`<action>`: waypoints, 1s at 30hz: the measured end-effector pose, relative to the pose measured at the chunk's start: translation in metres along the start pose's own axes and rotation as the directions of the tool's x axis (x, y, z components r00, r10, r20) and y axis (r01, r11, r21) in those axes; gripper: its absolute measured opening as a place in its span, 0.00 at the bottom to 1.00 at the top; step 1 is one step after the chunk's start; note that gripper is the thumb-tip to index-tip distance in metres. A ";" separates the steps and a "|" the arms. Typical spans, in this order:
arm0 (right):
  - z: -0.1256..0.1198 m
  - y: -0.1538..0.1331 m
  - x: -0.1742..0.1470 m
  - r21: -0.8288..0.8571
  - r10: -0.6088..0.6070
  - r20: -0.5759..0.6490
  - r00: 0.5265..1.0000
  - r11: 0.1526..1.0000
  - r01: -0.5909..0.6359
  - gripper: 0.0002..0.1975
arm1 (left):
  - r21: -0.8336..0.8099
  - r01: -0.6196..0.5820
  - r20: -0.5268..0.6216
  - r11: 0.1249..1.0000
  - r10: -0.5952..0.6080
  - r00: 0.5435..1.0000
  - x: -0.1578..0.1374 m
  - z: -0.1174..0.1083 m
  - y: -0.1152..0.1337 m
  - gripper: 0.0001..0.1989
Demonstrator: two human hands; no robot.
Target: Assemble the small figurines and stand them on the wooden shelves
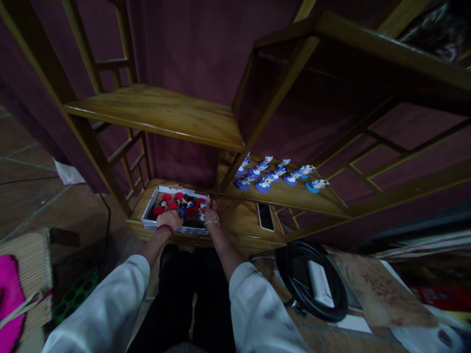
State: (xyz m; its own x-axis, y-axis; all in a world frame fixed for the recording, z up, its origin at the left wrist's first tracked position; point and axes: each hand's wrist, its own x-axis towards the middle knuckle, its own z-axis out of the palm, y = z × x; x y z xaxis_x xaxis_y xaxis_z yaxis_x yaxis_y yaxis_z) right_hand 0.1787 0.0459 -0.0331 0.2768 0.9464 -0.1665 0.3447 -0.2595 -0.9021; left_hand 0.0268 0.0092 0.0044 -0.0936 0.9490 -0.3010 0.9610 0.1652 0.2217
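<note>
Blue figurines [265, 183] stand on the shelf [326, 205]; red-based ones [166, 197] lie in the box [149, 224]. The right hand [211, 213] pinches a figurine [202, 207] there; whether the left hand [170, 220] grasps anything, I cannot tell.

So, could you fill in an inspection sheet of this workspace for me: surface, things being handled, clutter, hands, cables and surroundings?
Surface: wooden lower board of a shelf unit.
Job's things: open box holding red-based figurines; several blue-based figurines stand on the shelf to its right.
Clutter: dark phone-like slab on the lower board, right of the box.
Hands: left hand over the box's front edge, contents hidden; right hand at a blue-and-white figurine, grip unclear.
Cables: thin dark cable on the floor, left; thick black coil, right, hose or cable unclear.
Surroundings: dark reddish backdrop, tiled floor, pink cloth at left.
</note>
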 end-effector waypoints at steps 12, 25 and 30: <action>-0.003 -0.010 -0.010 0.112 0.059 -0.028 0.998 0.992 -0.055 0.19 | -0.010 -0.009 0.008 1.000 0.009 1.000 0.002 0.001 -0.001 0.21; -0.006 -0.009 -0.010 0.078 0.056 0.019 0.998 0.995 -0.058 0.22 | 0.000 0.011 0.013 1.000 -0.011 1.000 0.000 -0.002 0.002 0.22; -0.008 -0.013 -0.014 0.099 0.075 0.038 0.996 0.992 -0.079 0.21 | -0.007 -0.001 0.029 1.000 0.001 1.000 0.000 -0.003 0.002 0.21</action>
State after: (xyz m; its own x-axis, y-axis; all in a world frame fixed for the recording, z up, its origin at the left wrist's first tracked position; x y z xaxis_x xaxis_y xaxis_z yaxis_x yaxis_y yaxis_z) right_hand 0.1776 0.0345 -0.0157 0.2681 0.9307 -0.2490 0.2315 -0.3131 -0.9211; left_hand 0.0282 0.0099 0.0075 -0.0851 0.9408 -0.3281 0.9592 0.1665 0.2287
